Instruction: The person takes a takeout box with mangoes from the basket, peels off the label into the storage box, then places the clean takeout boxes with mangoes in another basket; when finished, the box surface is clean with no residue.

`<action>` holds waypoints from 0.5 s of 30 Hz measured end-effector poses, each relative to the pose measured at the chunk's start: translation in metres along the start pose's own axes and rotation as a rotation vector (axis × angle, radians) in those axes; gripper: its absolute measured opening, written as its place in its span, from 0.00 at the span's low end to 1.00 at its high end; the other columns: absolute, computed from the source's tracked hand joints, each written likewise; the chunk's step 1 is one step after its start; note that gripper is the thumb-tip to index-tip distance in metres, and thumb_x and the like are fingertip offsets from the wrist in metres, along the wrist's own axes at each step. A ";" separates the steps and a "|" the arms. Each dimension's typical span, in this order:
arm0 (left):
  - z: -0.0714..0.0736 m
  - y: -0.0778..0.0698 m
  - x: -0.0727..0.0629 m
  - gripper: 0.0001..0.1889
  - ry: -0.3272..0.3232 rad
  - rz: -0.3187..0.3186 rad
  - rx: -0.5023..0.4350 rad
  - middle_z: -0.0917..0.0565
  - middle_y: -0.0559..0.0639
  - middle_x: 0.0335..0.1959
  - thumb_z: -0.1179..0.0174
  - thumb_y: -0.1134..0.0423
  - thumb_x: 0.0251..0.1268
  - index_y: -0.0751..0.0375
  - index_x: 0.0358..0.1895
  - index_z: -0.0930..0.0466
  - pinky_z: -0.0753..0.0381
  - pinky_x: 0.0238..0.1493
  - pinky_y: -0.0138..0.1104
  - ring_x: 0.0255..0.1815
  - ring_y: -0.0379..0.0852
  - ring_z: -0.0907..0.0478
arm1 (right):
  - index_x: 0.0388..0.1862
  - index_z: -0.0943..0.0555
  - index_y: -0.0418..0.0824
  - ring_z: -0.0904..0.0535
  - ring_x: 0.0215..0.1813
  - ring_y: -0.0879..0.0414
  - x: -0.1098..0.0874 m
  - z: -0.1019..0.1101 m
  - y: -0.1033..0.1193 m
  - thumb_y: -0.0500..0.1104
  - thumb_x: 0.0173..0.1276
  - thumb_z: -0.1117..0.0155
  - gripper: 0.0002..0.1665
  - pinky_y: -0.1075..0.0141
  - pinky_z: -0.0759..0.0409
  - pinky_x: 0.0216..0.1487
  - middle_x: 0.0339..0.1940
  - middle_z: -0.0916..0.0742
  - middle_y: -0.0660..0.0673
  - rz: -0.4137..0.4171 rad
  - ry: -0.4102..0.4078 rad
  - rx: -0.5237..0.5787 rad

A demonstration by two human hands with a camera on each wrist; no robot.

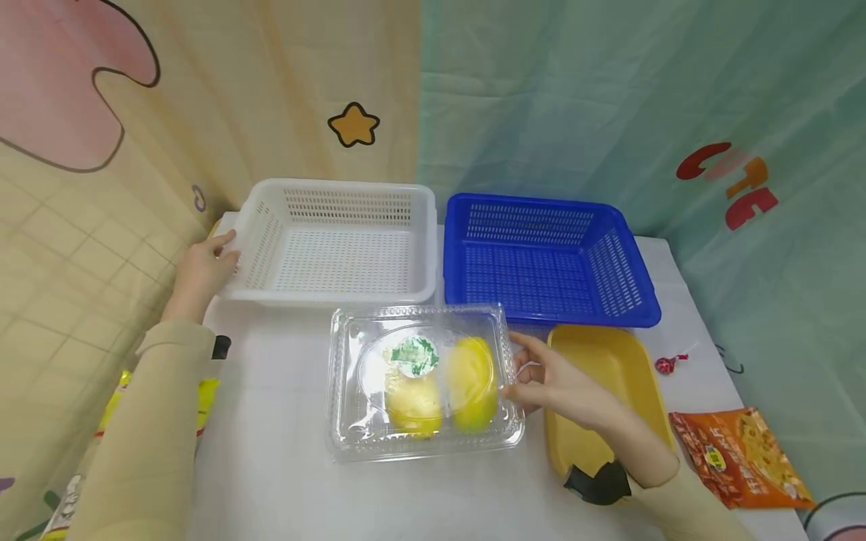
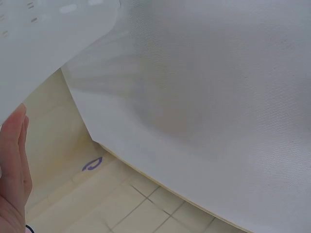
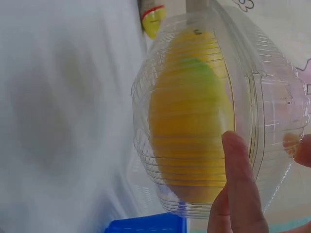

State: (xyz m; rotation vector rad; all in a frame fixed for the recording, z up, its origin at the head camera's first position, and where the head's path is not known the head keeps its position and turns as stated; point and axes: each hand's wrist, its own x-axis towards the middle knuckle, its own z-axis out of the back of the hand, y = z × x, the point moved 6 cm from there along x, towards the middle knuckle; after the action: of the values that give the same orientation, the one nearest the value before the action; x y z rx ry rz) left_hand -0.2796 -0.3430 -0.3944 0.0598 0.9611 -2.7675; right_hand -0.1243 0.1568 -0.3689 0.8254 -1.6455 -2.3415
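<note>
Presently, the right hand [image 1: 551,379] pinches the right edge of the box [image 1: 365,376], which is clear, with two yellow fruits [image 1: 472,383] inside. Beyond the box, to its left, the left hand [image 1: 203,272] grips the left rim of the white basket [image 1: 338,259]; how tightly, I cannot tell. The blue basket [image 1: 524,274] stands beyond the box to its right, the yellow tray [image 1: 629,376] just right of it, the candy [image 1: 665,366] and orange bag [image 1: 744,458] farther right.
</note>
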 end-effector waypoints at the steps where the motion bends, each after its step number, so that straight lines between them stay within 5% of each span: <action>1: 0.000 0.000 0.000 0.29 0.005 0.001 -0.001 0.38 0.79 0.69 0.58 0.54 0.77 0.57 0.76 0.46 0.29 0.51 0.53 0.62 0.73 0.37 | 0.77 0.53 0.29 0.24 0.41 0.51 -0.001 -0.002 -0.005 0.37 0.60 0.32 0.54 0.61 0.14 0.36 0.45 0.30 0.38 -0.015 0.004 0.010; 7: 0.000 -0.001 -0.001 0.29 0.016 -0.005 0.002 0.39 0.80 0.70 0.59 0.53 0.77 0.56 0.77 0.48 0.31 0.56 0.59 0.65 0.77 0.39 | 0.74 0.53 0.27 0.24 0.35 0.54 0.001 -0.010 -0.040 0.33 0.58 0.33 0.52 0.62 0.15 0.34 0.44 0.31 0.38 -0.095 -0.014 0.081; 15: -0.001 -0.003 -0.001 0.28 0.005 -0.016 0.005 0.37 0.80 0.68 0.59 0.54 0.77 0.58 0.76 0.47 0.28 0.49 0.52 0.60 0.71 0.36 | 0.74 0.49 0.27 0.27 0.40 0.51 0.015 -0.007 -0.062 0.37 0.58 0.31 0.51 0.61 0.19 0.38 0.44 0.27 0.38 -0.126 -0.060 -0.038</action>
State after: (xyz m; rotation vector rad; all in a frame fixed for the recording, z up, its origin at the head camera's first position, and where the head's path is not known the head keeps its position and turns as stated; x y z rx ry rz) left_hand -0.2792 -0.3398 -0.3932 0.0599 0.9595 -2.7863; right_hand -0.1221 0.1683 -0.4322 0.8844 -1.6111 -2.4970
